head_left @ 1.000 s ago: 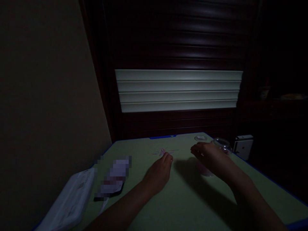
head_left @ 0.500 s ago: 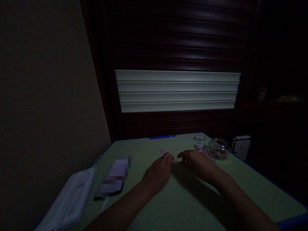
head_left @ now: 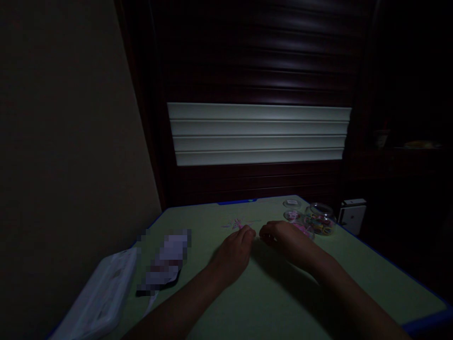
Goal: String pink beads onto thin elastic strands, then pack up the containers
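Bare right hand [head_left: 281, 238] moved from clear round plastic jar [head_left: 319, 214] toward bare left hand [head_left: 233, 255] | both curled, grip: can't tell | I judge two-handed work.

Looks out from the person's own head, above and behind the two hands, facing forward and tipped down over the green tabletop [head_left: 300, 302]. Takes in the left hand [head_left: 235, 251] and right hand [head_left: 288, 238] near, in the lower middle of the view. Cuts off most of the table's near side, yet reaches past its far edge to the pale slatted panel [head_left: 260, 134], faced nearly square on. Catches the wall [head_left: 71, 118] at a slant along the left. Extends rightward into shadow, perhaps onto a shelf [head_left: 399, 158], too dark to be sure.
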Demonstrator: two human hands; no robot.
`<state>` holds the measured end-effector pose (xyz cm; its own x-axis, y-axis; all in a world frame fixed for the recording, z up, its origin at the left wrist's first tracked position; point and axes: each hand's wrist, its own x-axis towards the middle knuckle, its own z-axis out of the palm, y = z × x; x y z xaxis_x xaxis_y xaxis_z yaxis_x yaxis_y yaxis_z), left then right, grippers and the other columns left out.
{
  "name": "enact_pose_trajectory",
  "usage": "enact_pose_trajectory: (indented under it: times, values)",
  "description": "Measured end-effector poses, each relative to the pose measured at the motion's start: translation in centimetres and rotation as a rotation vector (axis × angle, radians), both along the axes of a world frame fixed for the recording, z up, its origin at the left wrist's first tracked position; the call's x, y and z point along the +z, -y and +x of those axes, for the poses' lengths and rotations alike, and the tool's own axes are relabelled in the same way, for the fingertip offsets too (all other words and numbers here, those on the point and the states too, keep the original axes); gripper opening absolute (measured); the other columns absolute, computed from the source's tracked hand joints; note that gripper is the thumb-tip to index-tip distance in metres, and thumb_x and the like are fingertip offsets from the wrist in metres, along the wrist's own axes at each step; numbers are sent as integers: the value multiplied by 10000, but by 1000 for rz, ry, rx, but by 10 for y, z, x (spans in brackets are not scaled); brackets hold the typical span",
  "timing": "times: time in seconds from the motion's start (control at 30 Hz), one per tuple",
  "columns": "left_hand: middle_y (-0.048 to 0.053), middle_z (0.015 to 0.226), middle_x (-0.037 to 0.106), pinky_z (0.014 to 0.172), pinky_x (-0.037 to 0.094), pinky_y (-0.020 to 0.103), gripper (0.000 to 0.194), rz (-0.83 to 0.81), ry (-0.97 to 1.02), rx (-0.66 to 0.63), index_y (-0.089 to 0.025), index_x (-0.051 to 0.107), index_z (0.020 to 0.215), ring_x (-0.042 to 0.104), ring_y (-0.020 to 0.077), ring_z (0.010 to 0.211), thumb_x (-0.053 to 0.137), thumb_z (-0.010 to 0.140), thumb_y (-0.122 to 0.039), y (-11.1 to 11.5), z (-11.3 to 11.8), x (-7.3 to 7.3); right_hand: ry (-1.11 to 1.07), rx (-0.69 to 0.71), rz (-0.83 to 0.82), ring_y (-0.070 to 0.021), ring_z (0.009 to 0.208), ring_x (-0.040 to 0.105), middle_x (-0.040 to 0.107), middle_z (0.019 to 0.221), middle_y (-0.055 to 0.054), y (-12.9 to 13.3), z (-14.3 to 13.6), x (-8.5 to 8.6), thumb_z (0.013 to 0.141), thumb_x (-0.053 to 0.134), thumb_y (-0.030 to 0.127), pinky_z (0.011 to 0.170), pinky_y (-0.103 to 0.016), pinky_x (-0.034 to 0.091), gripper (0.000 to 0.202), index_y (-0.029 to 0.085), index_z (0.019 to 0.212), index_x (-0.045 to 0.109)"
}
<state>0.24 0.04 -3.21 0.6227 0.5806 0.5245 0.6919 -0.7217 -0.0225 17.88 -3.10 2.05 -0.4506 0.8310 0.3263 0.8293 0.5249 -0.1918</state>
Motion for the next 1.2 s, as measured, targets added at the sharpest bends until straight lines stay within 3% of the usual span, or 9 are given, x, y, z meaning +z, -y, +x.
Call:
enact_pose_trajectory:
  times: [0.5, 0.93, 1.2]
  values:
    - [37, 942, 518, 783, 435, 308, 187, -33, -20, 17, -180, 427, 975, 515, 171, 853, 271, 903, -107, 0, -1, 1, 90, -76, 48, -103, 627, 548, 629, 765, -27, 6, -1, 7, 805, 426, 141, 544, -191, 307, 180, 173, 734, 588]
    - [37, 964, 511, 810, 442, 310, 196, -7, -10, 24, -185, 424, 998, 512, 166, 871, 265, 910, -112, -3, -3, -2, 225, -431, 142, -164, 681, 580, 627, 831, -84, 1, 38, 20, 846, 386, 174, 522, -242, 285, 223, 170, 786, 601]
    - [38, 966, 515, 824, 441, 312, 195, 0, -18, 13, -183, 429, 1006, 510, 166, 892, 272, 911, -117, -5, -4, -3, 263, -604, 86, -190, 691, 596, 639, 817, -111, 3, 57, 20, 748, 441, 102, 518, -244, 306, 182, 161, 761, 612]
